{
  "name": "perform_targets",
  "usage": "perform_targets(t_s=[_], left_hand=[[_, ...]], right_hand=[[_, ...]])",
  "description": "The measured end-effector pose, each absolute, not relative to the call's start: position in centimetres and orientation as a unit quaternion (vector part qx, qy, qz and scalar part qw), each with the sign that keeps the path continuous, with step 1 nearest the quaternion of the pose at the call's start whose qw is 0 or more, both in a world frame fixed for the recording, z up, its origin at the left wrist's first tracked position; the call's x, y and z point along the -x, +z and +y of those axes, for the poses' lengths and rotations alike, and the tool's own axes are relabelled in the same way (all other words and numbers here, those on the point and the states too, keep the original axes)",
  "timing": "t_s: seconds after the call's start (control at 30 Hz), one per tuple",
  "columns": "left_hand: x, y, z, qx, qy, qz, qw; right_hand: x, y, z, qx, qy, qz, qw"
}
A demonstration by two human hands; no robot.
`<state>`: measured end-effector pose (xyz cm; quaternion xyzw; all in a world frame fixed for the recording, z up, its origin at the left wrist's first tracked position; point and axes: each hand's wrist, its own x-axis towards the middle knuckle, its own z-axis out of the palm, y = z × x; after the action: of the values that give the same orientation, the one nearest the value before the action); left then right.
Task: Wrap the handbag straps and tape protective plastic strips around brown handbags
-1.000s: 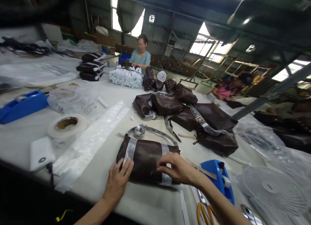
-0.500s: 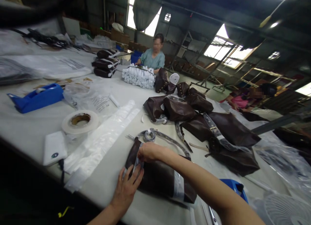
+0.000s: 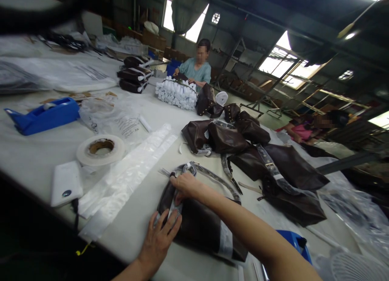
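Observation:
A dark brown leather handbag [image 3: 200, 224] lies on the table before me, with a clear plastic strip [image 3: 226, 240] round its right part and another clear plastic strip [image 3: 177, 208] near its left end. My left hand [image 3: 159, 236] rests on that left end, fingers spread and lying over the strip. Just above it, my right hand [image 3: 186, 186] has its fingers curled at the top of the left strip, by the bag's upper corner; its fingertips are partly hidden. Behind the bag curves its plastic-wrapped strap [image 3: 212, 173].
Several brown bags [image 3: 227, 137] are heaped to the right. Leftward are flat clear plastic sleeves [image 3: 130, 167], a tape roll [image 3: 83, 151], a white device [image 3: 65, 184] and a blue tape dispenser [image 3: 50, 117]. Another blue dispenser [image 3: 293, 240] and a fan [image 3: 354, 269] stand at the right. A co-worker [image 3: 197, 72] sits across.
My right hand has shifted slightly up toward the bag's upper left corner, its fingers reaching further over the edge. My left hand stays on the bag. The view has shifted slightly.

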<state>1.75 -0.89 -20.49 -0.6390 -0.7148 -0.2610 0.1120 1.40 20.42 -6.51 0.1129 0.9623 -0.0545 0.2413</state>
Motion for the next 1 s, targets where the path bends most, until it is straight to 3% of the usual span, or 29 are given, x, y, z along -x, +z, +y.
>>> perform_targets(t_s=[0.13,0.5,0.8,0.9,1.0], left_hand=[[-1.6,-20.8,-0.7,0.64,-0.286,-0.705,0.112],[-0.6,-19.5,-2.1,0.653,-0.36,-0.655,0.123],[0.5,-17.4,-0.5,0.684,-0.263,-0.675,0.087],[0.7,-19.3,-3.6,0.661,-0.379,-0.647,-0.036],[1.1,-20.2,-5.9,0.485,-0.508,-0.62,-0.35]], right_hand=[[-2.9,-7.2,22.6,-0.215,-0.122,0.95,0.192],[-5.8,-9.0,22.1,-0.272,-0.181,0.941,0.087],[-7.7,-8.5,20.4,-0.283,-0.176,0.943,0.007],[-10.7,-7.4,20.8,-0.311,-0.159,0.936,-0.037],[-16.2,-7.4,22.4,-0.377,-0.131,0.912,-0.091]])
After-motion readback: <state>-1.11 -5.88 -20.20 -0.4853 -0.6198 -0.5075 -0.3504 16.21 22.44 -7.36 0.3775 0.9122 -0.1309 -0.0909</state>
